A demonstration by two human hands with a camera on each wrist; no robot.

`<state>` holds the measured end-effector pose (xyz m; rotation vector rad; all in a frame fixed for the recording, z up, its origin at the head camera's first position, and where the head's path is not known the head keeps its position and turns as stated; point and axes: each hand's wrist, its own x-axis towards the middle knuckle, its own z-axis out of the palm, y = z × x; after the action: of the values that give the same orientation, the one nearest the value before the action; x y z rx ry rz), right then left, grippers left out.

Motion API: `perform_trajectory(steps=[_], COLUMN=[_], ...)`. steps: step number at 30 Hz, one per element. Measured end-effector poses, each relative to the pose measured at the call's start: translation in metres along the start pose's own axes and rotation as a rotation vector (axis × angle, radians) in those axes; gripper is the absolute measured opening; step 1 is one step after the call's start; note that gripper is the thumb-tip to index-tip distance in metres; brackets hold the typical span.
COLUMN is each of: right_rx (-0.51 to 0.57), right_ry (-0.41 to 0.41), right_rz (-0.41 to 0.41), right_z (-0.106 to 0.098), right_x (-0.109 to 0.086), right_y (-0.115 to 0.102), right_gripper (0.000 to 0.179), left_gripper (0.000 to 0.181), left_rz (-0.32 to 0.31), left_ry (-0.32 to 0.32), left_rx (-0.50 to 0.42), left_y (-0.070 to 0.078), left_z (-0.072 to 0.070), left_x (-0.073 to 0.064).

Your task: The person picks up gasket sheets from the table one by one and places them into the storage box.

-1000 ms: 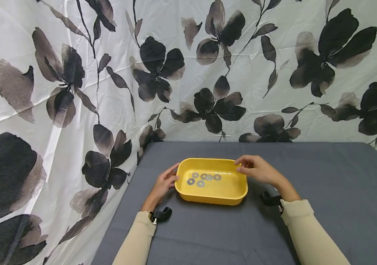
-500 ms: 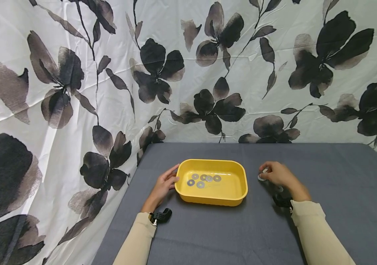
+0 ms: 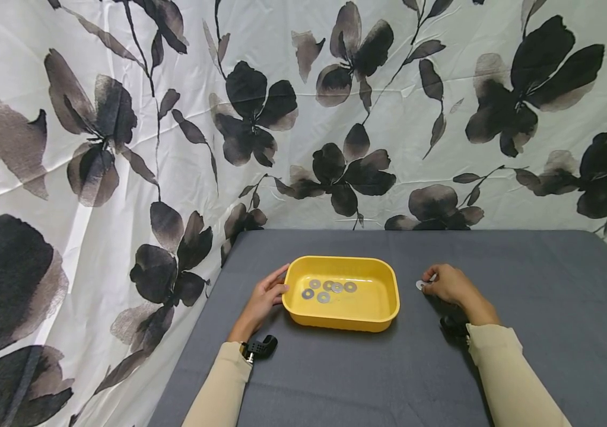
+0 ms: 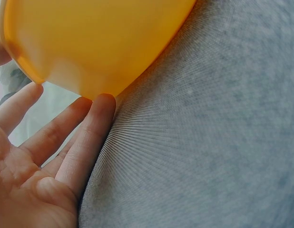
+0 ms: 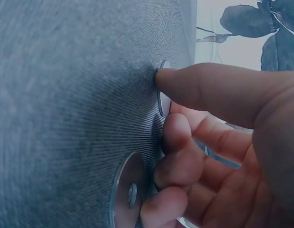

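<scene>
A yellow plastic tray (image 3: 342, 321) stands on the table, with several grey metal washers (image 3: 323, 298) lying flat in its left half. My left hand (image 3: 261, 301) rests against the tray's left end, its fairly straight fingertips touching the outside of the wall; the left wrist view shows those fingers (image 4: 103, 116) at the tray's edge. Right of the tray, my right hand (image 3: 454, 288) is down at the cloth with thumb and index finger pinching one washer (image 5: 164, 102) by its edges. A second washer (image 5: 123, 192) lies beside the curled fingers.
Grey cloth (image 3: 367, 373) covers the table. A white curtain (image 3: 292, 201) with dark flowers hangs behind it and along the left side. Each wrist carries a black camera mount (image 3: 263, 346).
My right hand has left the tray's right rim, moved right and come down on the washers on the cloth. The left hand and tray stay put.
</scene>
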<state>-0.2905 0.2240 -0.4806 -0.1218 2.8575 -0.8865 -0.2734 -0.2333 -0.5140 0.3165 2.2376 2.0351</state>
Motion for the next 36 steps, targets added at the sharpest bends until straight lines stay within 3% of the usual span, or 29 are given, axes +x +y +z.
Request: perform_trajectory(steps=[12, 18, 29, 36], right_rx=[-0.063, -0.091, -0.034, 0.030], right_ry=[0.012, -0.024, -0.007, -0.001], right_rz=[0.011, 0.019, -0.080, -0.068], right_z=[-0.004, -0.007, -0.004, -0.005], right_x=[-0.003, -0.004, -0.003, -0.002], right_y=[-0.008, -0.014, -0.015, -0.017], right_gripper=[0.026, 0.024, 0.027, 0.030], left_gripper=[0.055, 0.054, 0.055, 0.055], left_rz=[-0.001, -0.003, 0.004, -0.006], left_ry=[-0.002, 0.000, -0.001, -0.002], left_rx=[-0.001, -0.006, -0.007, -0.004], left_y=[0.002, 0.003, 0.003, 0.005], left_z=[0.000, 0.001, 0.001, 0.001], left_x=[0.000, 0.000, 0.001, 0.001])
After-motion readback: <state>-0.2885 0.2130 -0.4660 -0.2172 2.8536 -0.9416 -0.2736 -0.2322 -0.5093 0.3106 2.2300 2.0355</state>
